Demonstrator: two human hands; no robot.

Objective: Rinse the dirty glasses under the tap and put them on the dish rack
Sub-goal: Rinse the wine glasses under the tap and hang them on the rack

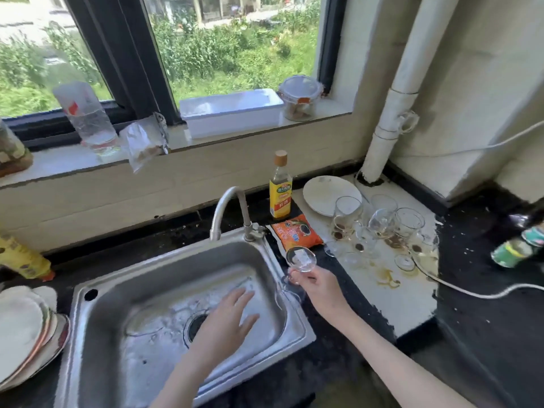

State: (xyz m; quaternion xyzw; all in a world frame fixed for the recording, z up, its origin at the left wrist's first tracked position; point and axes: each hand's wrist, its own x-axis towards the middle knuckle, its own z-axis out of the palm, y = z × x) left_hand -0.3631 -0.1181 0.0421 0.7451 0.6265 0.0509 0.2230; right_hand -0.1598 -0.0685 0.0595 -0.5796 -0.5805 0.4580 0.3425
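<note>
At the far left a stack of plates (26, 328) sits on the dark worktop (485, 334), cut off by the frame edge, and above it a yellow bottle (23, 257) lies on its side, its top end out of view. The steel sink (97, 334) fills the lower middle, with the curved tap (228, 210) at its back rim; whether water runs from it is hard to tell. The left hand (228, 322) hovers over the basin near the drain (195, 323), fingers straight and spread, holding nothing.

Just right of the sink's rim, the right hand (318, 285) grips a clear glass (300, 257), tilted with its mouth toward the camera; the lower part of the glass is blurred and partly hidden by the fingers. Behind it stand a vinegar bottle (280, 189) and an orange packet (295, 234). Further right, a cluster of dirty glasses (382, 228) stands on a stained white patch of worktop beside a white plate (321, 191); they overlap, so their number is unclear. At the right edge a green bottle (518, 248) is blurred and cut off.
</note>
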